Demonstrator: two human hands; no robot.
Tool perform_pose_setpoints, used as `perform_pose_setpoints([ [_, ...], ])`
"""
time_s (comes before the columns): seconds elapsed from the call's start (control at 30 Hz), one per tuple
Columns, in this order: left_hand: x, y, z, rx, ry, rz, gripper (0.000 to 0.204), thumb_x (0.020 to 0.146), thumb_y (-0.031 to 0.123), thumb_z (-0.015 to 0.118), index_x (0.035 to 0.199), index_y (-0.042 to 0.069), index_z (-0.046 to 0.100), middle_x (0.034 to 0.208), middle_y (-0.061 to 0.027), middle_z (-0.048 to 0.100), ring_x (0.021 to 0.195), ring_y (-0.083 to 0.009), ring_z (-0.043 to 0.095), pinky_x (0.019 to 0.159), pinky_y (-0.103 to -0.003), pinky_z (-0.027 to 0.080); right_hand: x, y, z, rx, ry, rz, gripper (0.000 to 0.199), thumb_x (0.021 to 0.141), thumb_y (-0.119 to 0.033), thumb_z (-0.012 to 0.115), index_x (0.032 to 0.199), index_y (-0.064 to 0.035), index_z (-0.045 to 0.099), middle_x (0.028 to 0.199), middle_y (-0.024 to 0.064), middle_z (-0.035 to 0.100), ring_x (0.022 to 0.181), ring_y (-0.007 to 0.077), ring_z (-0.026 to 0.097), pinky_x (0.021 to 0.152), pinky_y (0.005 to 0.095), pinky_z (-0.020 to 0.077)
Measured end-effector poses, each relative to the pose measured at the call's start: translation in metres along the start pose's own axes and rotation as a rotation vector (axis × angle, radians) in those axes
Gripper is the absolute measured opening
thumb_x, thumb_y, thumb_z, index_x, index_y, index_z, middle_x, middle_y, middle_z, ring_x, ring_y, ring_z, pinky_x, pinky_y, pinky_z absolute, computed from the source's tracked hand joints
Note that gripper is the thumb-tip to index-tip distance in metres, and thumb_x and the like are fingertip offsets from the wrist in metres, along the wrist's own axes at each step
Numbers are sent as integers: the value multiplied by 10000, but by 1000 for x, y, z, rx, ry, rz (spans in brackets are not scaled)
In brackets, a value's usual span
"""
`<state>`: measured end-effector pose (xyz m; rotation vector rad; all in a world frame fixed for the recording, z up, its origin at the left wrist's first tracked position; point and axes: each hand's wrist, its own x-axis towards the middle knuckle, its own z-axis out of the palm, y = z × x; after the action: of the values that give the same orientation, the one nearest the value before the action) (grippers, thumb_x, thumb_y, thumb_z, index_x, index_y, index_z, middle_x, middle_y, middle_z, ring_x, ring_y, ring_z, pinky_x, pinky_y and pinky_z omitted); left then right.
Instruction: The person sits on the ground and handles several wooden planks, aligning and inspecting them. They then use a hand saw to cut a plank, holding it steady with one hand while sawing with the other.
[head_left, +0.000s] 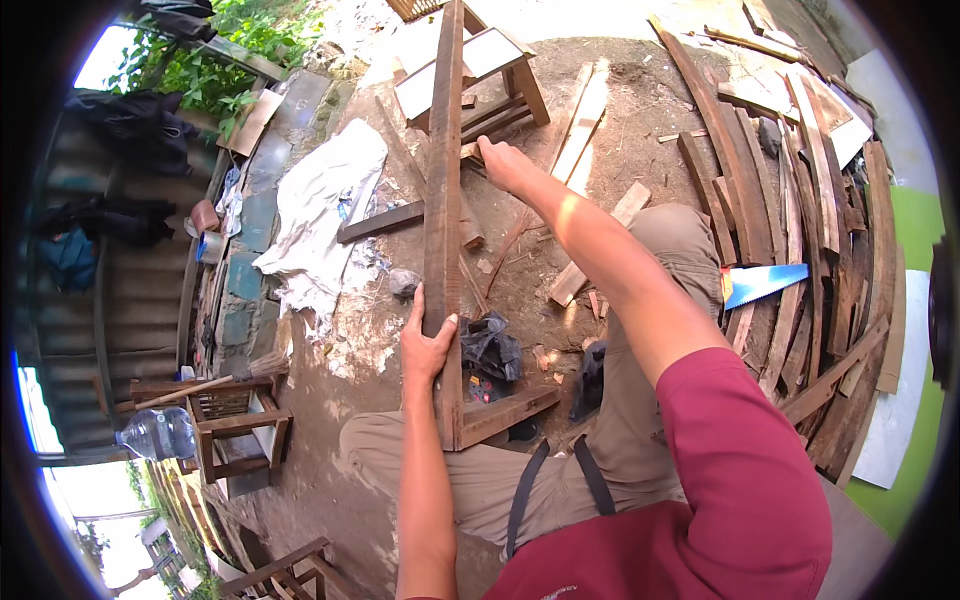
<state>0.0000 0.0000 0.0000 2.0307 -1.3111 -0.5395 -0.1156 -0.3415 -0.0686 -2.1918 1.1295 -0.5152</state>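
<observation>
A long dark wooden beam (443,220) runs away from me, its near end over my lap. Wrapped round its lower part is my left hand (428,348), thumb across the upper face. Further up, beside the beam's right edge, my right hand (508,166) is closed on a short light wooden piece (469,151) that meets the beam; the fingers hide most of it. A crosspiece (512,414) leaves the beam's near end to the right, and a dark wooden bar (381,222) sticks out on its left. Black plastic (491,345) lies under the beam.
A handsaw (764,284) with a blue-tipped blade lies right of my knee, beside piled planks (800,200). A small table (480,62) stands ahead. White cloth (335,205) lies left; a wooden stool (240,430) and a clear water bottle (158,434) are lower left.
</observation>
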Motion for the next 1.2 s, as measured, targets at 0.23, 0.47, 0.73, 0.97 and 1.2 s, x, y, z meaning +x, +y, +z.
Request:
perform_pose_setpoints([
  [0.23, 13, -19, -24, -96, -27, -8, 770, 842, 137, 751, 1526, -10, 431, 1310, -224, 654, 1156, -239, 651, 1029, -357, 488, 4, -19, 8, 66, 12, -23, 251, 928, -9, 536, 1170, 7, 469, 1086, 290, 682, 1079, 464, 662, 889, 543, 553],
  [0.47, 13, -22, -19, -126, -52, -59, 778, 837, 158, 756, 1518, -34, 433, 1348, -221, 630, 1185, -247, 638, 1047, -361, 477, 5, -11, 4, 38, 0, -47, 299, 930, -30, 560, 1215, -13, 473, 1106, 280, 681, 1084, 457, 663, 895, 542, 553],
  [0.73, -2, 1, 3, -256, -86, -78, 796, 846, 90, 767, 1525, -76, 387, 1318, -191, 646, 1143, -189, 638, 1009, -318, 496, 3, 18, 9, 83, 35, -127, 384, 923, -109, 618, 1267, -62, 453, 1090, 284, 677, 1059, 475, 644, 886, 546, 533],
  [0.97, -17, 14, 26, -264, -4, -58, 838, 804, 61, 762, 1513, -127, 357, 1215, -157, 686, 1052, -148, 648, 948, -283, 515, -1, 24, 12, 129, 54, -224, 479, 905, -90, 671, 1301, -30, 407, 1035, 313, 665, 1021, 506, 624, 831, 545, 518],
  [1.2, -9, 42, 21, -233, -38, -75, 869, 772, 56, 795, 1502, -136, 365, 1310, -215, 636, 1150, -181, 617, 1012, -307, 485, 3, 27, 8, 127, 16, -161, 454, 910, -75, 645, 1289, -35, 400, 1017, 319, 662, 1036, 518, 611, 822, 564, 504],
])
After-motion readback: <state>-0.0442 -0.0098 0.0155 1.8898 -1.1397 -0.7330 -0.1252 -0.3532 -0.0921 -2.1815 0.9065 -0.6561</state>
